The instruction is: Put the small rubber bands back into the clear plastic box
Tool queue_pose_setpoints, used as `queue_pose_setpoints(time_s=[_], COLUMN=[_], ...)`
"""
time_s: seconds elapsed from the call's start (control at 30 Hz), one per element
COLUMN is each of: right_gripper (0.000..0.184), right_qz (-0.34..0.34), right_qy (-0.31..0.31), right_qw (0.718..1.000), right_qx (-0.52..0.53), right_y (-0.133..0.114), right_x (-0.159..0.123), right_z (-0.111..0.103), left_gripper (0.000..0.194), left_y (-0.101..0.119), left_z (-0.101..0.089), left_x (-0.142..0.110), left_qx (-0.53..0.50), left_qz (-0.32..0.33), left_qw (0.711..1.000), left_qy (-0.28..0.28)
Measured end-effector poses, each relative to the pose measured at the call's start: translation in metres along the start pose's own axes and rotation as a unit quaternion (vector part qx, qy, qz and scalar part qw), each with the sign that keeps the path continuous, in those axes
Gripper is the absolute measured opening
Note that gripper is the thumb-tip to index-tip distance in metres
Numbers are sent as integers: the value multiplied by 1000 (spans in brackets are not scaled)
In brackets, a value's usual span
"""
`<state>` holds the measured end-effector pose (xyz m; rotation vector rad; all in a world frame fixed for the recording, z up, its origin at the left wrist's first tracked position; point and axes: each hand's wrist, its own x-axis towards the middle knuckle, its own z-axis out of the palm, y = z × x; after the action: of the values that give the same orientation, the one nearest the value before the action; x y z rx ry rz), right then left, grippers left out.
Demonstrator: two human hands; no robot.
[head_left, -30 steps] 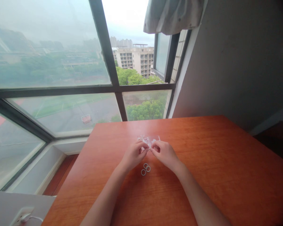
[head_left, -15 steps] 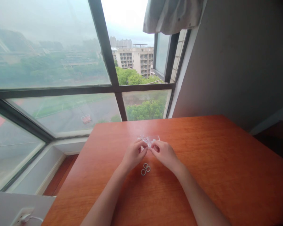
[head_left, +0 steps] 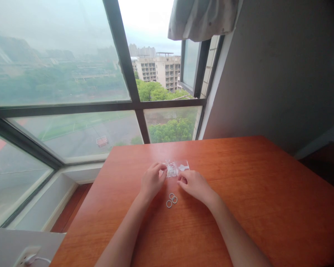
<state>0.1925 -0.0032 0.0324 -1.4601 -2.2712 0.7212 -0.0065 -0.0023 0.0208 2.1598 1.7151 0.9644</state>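
Note:
A clear plastic box or bag with small ring-like pieces inside lies flat near the middle of the table. Joined to it or beside it, I cannot tell which, is a clear flap with a whitish patch. My left hand is at the left edge of the clear container, fingers curved and slightly apart from the thumb, with nothing visible in them. Below the flap, my right hand has its fingers curled toward the thumb; what they hold, if anything, is hidden. Three grey-green rings lie grouped on the wood between my forearms.
The reddish-brown wooden table extends to both sides and up to the window frame. A grey wall rises on the right. At lower left, a white plug sits in a wall socket. A curtain hangs above.
My hands have parted from the middle of the clear container, the left one moving left and the right one slightly right and down. The container is more exposed. The rings lie as before.

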Motion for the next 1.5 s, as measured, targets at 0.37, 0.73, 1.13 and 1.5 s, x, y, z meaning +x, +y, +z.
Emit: queue_pose_setpoints(time_s=[0.37,0.73,1.13,1.5], right_gripper=[8,5,4,13], right_qz=[-76,-82,-84,-46], right_qy=[-121,-140,-164,25], right_qw=[988,986,983,997], right_qx=[57,36,26,52], right_y=[-3,-4,1,2], right_x=[-6,-8,-7,2], right_z=[1,1,5,5], left_gripper=[14,14,13,12], left_y=[-5,-6,-3,8], left_z=[-7,-8,-9,-4], left_x=[4,3,3,2], left_qx=[-12,-10,-2,-113], left_qz=[-1,5,4,55], left_qw=[1000,1000,1000,991], left_qy=[9,10,1,-54])
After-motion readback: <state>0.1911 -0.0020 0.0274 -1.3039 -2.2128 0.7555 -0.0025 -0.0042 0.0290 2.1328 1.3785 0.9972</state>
